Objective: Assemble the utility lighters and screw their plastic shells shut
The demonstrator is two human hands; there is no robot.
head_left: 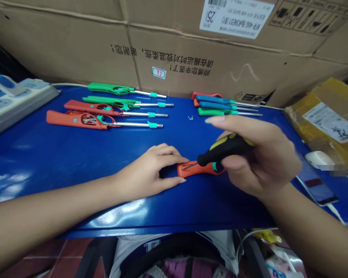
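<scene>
My right hand [258, 158] is closed around a screwdriver [223, 150] with a black and yellow handle, its tip pointing left into an orange lighter body [191, 169] lying on the blue table [75, 162]. My left hand [153, 172] pinches the left end of that orange lighter body between thumb and fingers, steadying it on the table. The right part of the orange piece is hidden behind my right hand.
Several opened long-nosed lighters, green and orange [104, 110], lie at the back left. Closed blue, green and red ones [220, 106] lie at the back right. Cardboard boxes [176, 42] form a wall behind. A power strip [11, 98] sits left; a phone [316, 185] and yellow package [327, 119] right.
</scene>
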